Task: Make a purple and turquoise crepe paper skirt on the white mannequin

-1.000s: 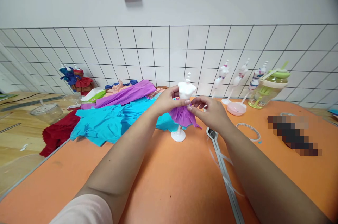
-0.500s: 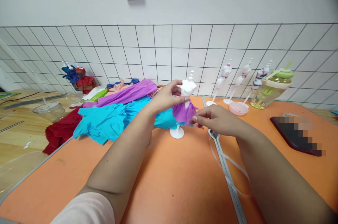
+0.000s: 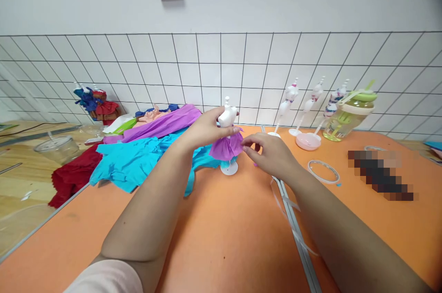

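Observation:
A small white mannequin (image 3: 228, 118) on a round white stand (image 3: 229, 169) wears a purple crepe-paper skirt (image 3: 226, 148). My left hand (image 3: 205, 128) is closed around its waist from the left, thumb across the skirt's top. My right hand (image 3: 271, 154) hovers just right of the skirt, fingers curled, thumb and forefinger near the skirt's edge; I cannot tell if they pinch anything.
Blue (image 3: 134, 159), purple (image 3: 162, 123) and red (image 3: 71, 175) crepe paper is piled at left on the orange mat (image 3: 228, 237). Three small mannequins (image 3: 312, 99), a pink dish (image 3: 308, 141), a green-lidded bottle (image 3: 348, 115), a tape ring (image 3: 323, 171) and a metal ruler (image 3: 295, 228) lie right.
The mannequin has been turned and shifted slightly left in my left hand. My right hand came off the waist, dropped to the skirt's right side, then rose a little.

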{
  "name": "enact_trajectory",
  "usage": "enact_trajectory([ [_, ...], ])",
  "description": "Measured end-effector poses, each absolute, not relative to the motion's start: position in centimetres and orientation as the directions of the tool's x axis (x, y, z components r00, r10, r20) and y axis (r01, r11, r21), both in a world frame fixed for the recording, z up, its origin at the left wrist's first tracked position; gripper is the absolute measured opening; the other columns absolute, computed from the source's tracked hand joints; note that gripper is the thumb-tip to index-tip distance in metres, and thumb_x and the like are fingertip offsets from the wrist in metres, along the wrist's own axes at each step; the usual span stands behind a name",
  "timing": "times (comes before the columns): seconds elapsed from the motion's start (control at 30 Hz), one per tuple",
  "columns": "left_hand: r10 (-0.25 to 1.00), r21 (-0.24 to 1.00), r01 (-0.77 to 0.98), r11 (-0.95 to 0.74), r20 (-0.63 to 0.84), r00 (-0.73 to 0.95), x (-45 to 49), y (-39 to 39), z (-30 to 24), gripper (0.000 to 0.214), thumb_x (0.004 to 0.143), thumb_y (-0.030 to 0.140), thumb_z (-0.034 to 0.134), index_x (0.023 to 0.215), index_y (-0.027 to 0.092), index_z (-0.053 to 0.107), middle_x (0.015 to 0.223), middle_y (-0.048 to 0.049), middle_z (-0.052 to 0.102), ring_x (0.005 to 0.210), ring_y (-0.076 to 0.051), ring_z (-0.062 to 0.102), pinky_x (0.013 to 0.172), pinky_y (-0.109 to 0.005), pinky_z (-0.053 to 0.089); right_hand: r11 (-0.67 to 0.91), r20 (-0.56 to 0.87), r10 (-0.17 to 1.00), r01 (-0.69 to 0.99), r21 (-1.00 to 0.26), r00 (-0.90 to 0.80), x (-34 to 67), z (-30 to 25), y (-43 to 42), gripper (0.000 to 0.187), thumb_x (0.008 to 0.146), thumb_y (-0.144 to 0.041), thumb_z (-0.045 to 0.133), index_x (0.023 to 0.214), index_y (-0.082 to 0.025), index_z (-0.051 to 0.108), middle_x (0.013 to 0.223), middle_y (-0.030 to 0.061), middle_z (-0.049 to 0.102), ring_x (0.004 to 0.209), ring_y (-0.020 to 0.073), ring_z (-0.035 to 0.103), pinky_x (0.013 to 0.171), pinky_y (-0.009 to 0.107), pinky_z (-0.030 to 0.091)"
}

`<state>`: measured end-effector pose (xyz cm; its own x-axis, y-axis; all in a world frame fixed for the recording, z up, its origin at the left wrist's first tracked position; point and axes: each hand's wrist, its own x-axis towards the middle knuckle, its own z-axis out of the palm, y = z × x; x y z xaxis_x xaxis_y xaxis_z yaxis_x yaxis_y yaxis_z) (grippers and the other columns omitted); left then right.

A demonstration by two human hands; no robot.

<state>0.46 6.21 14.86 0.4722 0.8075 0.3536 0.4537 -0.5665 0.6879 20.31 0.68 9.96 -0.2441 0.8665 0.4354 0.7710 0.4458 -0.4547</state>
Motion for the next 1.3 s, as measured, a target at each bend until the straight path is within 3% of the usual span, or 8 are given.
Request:
enact_trajectory([
  [0.23,0.846,0.693,0.499,-0.52,0.335,0.416,0.0,6.8,14.8,0.052,0.067,0.049,0.074,0.105,0.017,0.058,0.085,-0.0013,0.064,0.074,-0.018,0.059,0.061,-0.027,0.044,0.488,0.181,0.869,0.739,-0.465,-0.46,20.5,9.0,0.5,0.021,0.082,-0.025,0.052,0.077,-0.028,0.072,0.075,-0.0025,0.071,0.064,0.0155,0.06,0.054,0.025,0.037],
  [0.43,0.84,0.615,0.574,-0.541,0.366,0.4,0.6,6.4,14.7,0.05,0.066,0.049,0.074,0.101,0.02,0.055,0.086,0.0,0.06,0.074,-0.017,0.056,0.058,-0.025,0.039,0.427,0.44,0.878,0.729,-0.535,-0.191,20.1,9.4,0.8,0.018,0.086,-0.029,0.051,0.078,-0.023,0.065,0.065,-0.0033,0.063,0.053,0.0109,0.052,0.052,0.024,0.037],
  [0.53,0.844,0.631,0.561,-0.536,0.378,0.381,0.9,6.3,14.6,0.048,0.068,0.049,0.072,0.101,0.019,0.055,0.087,-0.0005,0.062,0.075,-0.017,0.057,0.058,-0.025,0.039,0.546,0.585,0.768,0.747,-0.38,-0.263,20.1,9.0,1.1,0.017,0.086,-0.026,0.054,0.093,-0.024,0.069,0.08,-0.0014,0.067,0.062,0.0112,0.057,0.058,0.024,0.038],
  [0.7,0.867,0.727,0.478,-0.493,0.361,0.344,0.7,7.0,14.5,0.052,0.064,0.045,0.077,0.102,0.016,0.057,0.082,-0.0013,0.063,0.074,-0.018,0.061,0.059,-0.026,0.043,0.726,0.561,0.624,0.67,-0.158,-0.544,20.8,8.3,0.9,0.02,0.085,-0.02,0.053,0.09,-0.025,0.072,0.076,-0.003,0.069,0.064,0.0114,0.058,0.055,0.025,0.033],
  [0.87,0.859,0.843,0.274,-0.463,0.351,0.372,0.4,7.3,14.3,0.062,0.062,0.037,0.082,0.113,0.015,0.054,0.092,-0.0061,0.067,0.083,-0.022,0.065,0.068,-0.03,0.051,0.543,0.734,0.665,0.764,-0.348,-0.138,20.9,9.1,0.9,0.017,0.085,-0.024,0.053,0.089,-0.02,0.069,0.072,0.0,0.064,0.06,0.0118,0.053,0.057,0.025,0.037],
  [0.97,0.83,0.874,0.173,-0.455,0.345,0.439,0.6,7.0,14.4,0.055,0.062,0.035,0.082,0.107,0.015,0.057,0.094,-0.0073,0.068,0.086,-0.021,0.065,0.071,-0.032,0.053,0.412,0.646,0.762,0.735,-0.538,0.046,20.9,9.4,1.3,0.03,0.086,-0.04,0.054,0.105,-0.02,0.066,0.087,0.003,0.066,0.066,0.014,0.055,0.061,0.028,0.042],
  [1.1,0.826,0.897,0.115,-0.426,0.334,0.454,0.8,6.7,14.5,0.053,0.06,0.032,0.083,0.104,0.015,0.058,0.09,-0.0052,0.067,0.085,-0.02,0.065,0.072,-0.031,0.053,0.316,0.412,0.911,0.609,-0.727,0.02,20.9,9.6,1.7,0.031,0.086,-0.047,0.053,0.09,-0.021,0.068,0.083,0.0029,0.068,0.069,0.0156,0.057,0.063,0.029,0.045],
  [1.3,0.787,0.916,0.073,-0.394,0.296,0.541,0.7,7.0,14.7,0.053,0.061,0.029,0.082,0.106,0.013,0.059,0.102,-0.0094,0.067,0.093,-0.023,0.065,0.079,-0.034,0.053,0.296,0.315,0.943,0.704,-0.646,-0.108,21.4,9.8,1.6,0.028,0.083,-0.046,0.056,0.074,-0.023,0.068,0.073,0.001,0.065,0.065,0.0155,0.054,0.057,0.028,0.039],
])
